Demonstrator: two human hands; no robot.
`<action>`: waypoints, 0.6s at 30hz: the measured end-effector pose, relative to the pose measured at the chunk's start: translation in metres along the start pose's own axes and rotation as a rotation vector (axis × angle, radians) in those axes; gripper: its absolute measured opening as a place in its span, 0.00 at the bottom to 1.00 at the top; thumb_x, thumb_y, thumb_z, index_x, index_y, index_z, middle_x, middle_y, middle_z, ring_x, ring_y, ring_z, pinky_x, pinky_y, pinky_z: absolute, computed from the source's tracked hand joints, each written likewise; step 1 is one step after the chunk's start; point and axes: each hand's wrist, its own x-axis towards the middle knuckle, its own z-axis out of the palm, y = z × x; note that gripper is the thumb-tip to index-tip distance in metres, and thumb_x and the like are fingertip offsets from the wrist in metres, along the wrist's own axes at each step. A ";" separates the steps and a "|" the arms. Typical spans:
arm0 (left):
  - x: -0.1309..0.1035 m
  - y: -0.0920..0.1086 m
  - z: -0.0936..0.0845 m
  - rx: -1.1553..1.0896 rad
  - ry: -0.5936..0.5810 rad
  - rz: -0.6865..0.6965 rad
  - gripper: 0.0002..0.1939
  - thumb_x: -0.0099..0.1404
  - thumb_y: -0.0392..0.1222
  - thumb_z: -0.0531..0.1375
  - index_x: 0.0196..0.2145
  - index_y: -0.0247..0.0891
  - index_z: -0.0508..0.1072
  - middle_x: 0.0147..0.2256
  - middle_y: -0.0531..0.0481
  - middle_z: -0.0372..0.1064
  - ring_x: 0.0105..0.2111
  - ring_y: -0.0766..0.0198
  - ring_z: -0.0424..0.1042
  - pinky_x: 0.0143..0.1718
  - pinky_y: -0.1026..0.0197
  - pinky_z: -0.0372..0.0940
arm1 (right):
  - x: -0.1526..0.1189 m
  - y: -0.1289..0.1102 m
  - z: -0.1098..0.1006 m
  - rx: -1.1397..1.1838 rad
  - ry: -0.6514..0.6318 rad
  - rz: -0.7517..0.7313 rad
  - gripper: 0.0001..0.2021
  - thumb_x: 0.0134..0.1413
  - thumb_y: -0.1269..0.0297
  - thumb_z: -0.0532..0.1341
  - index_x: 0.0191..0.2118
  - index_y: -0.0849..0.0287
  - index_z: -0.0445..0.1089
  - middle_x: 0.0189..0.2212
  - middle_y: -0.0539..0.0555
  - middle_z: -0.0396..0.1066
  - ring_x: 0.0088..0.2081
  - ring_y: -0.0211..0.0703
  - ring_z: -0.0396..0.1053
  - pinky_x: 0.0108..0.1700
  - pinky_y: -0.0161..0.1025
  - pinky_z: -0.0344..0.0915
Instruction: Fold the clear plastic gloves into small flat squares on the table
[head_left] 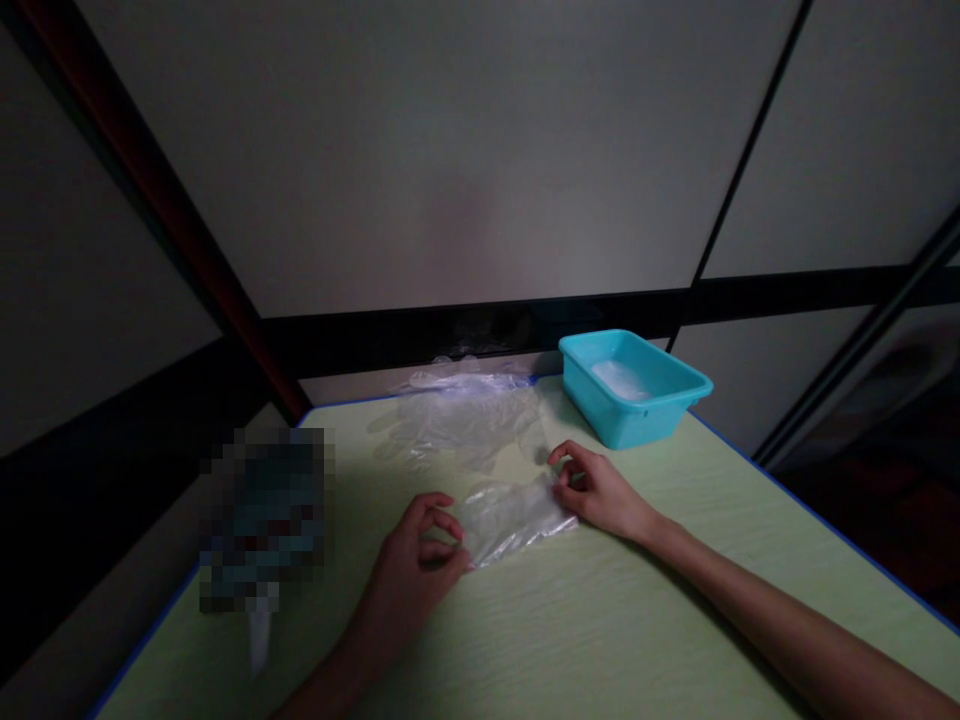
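A clear, thin plastic glove (516, 520), folded into a flat strip, lies on the table between my two hands. My left hand (421, 555) pinches its left end between thumb and curled fingers. At the opposite end, my right hand (596, 490) is closed on the upper right corner, partly hiding it. Just behind, a loose pile of clear plastic gloves (469, 415) spreads over the table, with finger shapes showing along its edges.
A turquoise plastic basin (645, 425) stands at the back right, with clear plastic inside (621, 380). At the left, a blurred-out item (266, 520) lies near the blue-edged pale green table's (637, 630) side. Large panels (465, 150) rise behind the table.
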 end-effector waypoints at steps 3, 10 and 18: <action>0.000 -0.001 0.000 0.000 -0.001 0.002 0.18 0.45 0.34 0.58 0.36 0.39 0.59 0.27 0.59 0.62 0.18 0.69 0.70 0.21 0.68 0.60 | 0.000 0.000 0.001 -0.006 0.003 -0.009 0.10 0.47 0.75 0.53 0.38 0.60 0.56 0.21 0.44 0.60 0.18 0.32 0.59 0.20 0.29 0.56; 0.002 -0.001 0.000 0.005 -0.017 0.006 0.18 0.46 0.35 0.59 0.36 0.39 0.60 0.27 0.59 0.62 0.20 0.68 0.70 0.22 0.67 0.61 | -0.004 -0.001 0.001 -0.063 0.014 -0.031 0.07 0.52 0.71 0.52 0.39 0.60 0.57 0.23 0.46 0.61 0.18 0.31 0.59 0.20 0.30 0.55; 0.001 -0.007 -0.002 0.009 -0.034 0.019 0.16 0.48 0.36 0.58 0.36 0.39 0.59 0.28 0.59 0.62 0.20 0.67 0.71 0.22 0.66 0.61 | -0.004 -0.005 0.000 -0.160 0.027 -0.053 0.08 0.50 0.74 0.54 0.38 0.60 0.59 0.23 0.47 0.62 0.20 0.33 0.59 0.21 0.30 0.53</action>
